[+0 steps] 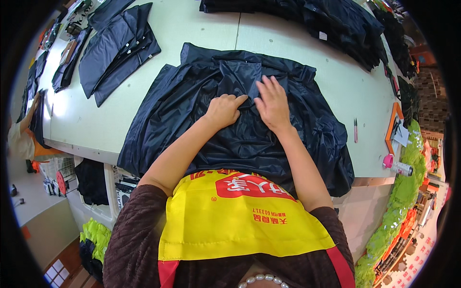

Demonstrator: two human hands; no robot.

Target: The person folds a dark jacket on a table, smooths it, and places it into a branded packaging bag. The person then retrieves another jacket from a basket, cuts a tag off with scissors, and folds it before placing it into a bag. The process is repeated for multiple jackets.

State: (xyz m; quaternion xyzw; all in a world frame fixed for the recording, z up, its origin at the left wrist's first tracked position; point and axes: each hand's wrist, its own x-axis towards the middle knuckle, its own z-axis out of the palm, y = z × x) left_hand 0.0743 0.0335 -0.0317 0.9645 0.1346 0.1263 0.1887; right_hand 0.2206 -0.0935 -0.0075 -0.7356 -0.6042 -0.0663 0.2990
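A shiny dark navy garment (192, 101) lies spread and wrinkled on the pale table in front of me, its near side hanging over the edge toward my apron. Near its far middle is a smooth rectangular panel (238, 77) with a straight top edge. My left hand (223, 111) rests at the panel's lower left, fingers curled down on the fabric and one digit pointing right. The fingertips are partly hidden. Flat on the cloth at the panel's right side is my right hand (273, 104), fingers stretched out and holding nothing.
Folded dark garments (117, 50) lie at the table's far left, and a long dark pile (336, 29) runs along the far right. Right of the garment lie a small pen-like tool (356, 130), an orange frame (394, 127) and a small bottle (402, 168). Another person's arm (26, 120) shows at left.
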